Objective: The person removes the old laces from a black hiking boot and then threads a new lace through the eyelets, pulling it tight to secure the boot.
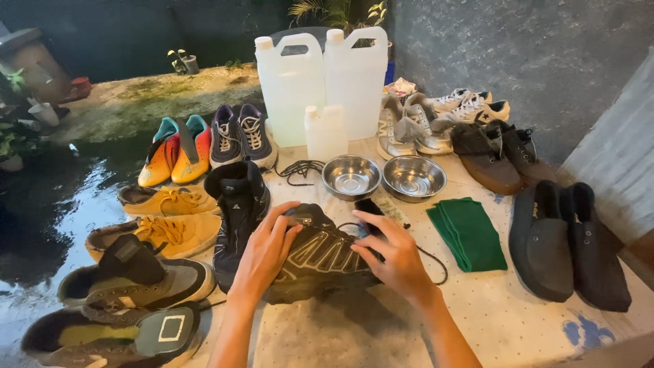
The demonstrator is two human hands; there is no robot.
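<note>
Both hands, left [264,251] and right [395,255], clamped on dark shoe [320,257] at table's [518,320] near edge, loose lace [436,262] trailing right: snagging could drag it toward steel bowls [351,176]; wet ground [61,204] left risks a dropped shoe.

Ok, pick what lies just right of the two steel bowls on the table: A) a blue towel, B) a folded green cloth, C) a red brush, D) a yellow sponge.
B: a folded green cloth lies just right of and below the steel bowls, beside the right hand.
</note>
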